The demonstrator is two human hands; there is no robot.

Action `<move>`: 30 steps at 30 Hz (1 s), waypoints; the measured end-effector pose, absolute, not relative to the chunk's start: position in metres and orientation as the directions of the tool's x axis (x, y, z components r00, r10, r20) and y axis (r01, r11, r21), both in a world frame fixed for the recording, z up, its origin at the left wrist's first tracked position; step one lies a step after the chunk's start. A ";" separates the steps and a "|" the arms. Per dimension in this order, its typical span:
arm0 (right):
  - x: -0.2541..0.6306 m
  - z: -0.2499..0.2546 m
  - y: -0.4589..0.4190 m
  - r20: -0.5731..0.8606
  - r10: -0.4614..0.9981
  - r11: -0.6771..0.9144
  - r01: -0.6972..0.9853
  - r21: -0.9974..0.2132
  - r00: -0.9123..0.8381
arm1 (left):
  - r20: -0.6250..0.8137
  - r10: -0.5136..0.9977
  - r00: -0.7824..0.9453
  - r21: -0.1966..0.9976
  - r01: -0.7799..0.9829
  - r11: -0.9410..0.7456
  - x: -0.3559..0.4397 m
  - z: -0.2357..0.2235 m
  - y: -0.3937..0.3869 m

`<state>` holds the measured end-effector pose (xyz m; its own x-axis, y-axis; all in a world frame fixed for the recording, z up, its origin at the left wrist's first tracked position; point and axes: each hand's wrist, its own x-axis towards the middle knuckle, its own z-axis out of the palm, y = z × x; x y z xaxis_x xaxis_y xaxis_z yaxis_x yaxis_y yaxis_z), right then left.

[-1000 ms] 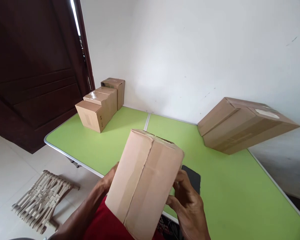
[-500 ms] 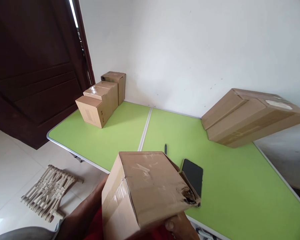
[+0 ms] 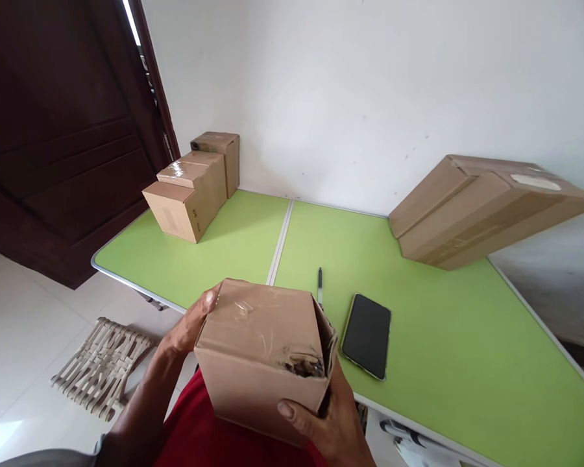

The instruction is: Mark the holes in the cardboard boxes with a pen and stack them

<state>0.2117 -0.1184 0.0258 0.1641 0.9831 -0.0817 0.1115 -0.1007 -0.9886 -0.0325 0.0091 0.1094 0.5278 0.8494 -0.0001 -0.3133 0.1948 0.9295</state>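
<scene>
I hold a brown cardboard box (image 3: 257,344) in both hands at the near edge of a green table (image 3: 433,337). Its taped top faces up, and one top corner is torn open. My left hand (image 3: 189,324) grips the box's left side with the thumb on the top edge. My right hand (image 3: 321,421) cups the box's lower right corner from beneath. A black phone (image 3: 367,334) lies flat on the table just right of the box. A dark pen (image 3: 320,285) lies behind the box.
Three small cardboard boxes (image 3: 189,191) stand in a row at the table's far left corner. A long flat carton (image 3: 481,207) leans against the white wall at the right. A dark wooden door (image 3: 63,130) is at the left, and a woven stool (image 3: 102,366) stands on the floor.
The box has been turned from standing on end to lying with its taped top up and has come lower. The pen and the whole phone have come into view.
</scene>
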 end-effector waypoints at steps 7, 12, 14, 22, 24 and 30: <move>0.236 0.058 -0.081 0.074 0.997 0.074 -0.020 -0.997 -0.017 | 0.023 0.914 0.404 0.950 -0.292 0.105 -0.039 0.104 -0.031; 0.245 0.058 -0.064 0.041 0.968 0.029 -0.051 -0.998 -0.246 | 0.074 0.896 0.438 0.953 -0.295 0.065 -0.052 0.110 -0.055; 0.245 0.053 -0.056 -0.002 0.940 -0.037 -0.096 -0.995 -0.341 | 0.078 0.897 0.436 0.945 -0.318 0.072 -0.053 0.112 -0.053; 0.229 0.065 -0.014 0.069 0.774 -0.002 -0.111 -0.994 -0.629 | 0.085 0.911 0.404 0.959 -0.281 0.035 -0.036 0.122 -0.014; 0.224 0.074 -0.011 0.093 0.776 0.021 -0.121 -0.992 -0.624 | 0.029 0.839 0.544 0.939 -0.303 0.165 -0.035 0.132 -0.020; 0.219 0.088 -0.034 -0.043 0.937 -0.020 0.070 -0.997 -0.346 | -0.101 0.943 0.317 0.972 -0.172 0.162 -0.032 0.155 -0.064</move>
<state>0.2194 -0.0342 0.0882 -0.3461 0.9372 -0.0430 0.0702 -0.0198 -0.9973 -0.0323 -0.0636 0.1546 0.3175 0.9429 -0.1008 -0.1717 0.1617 0.9718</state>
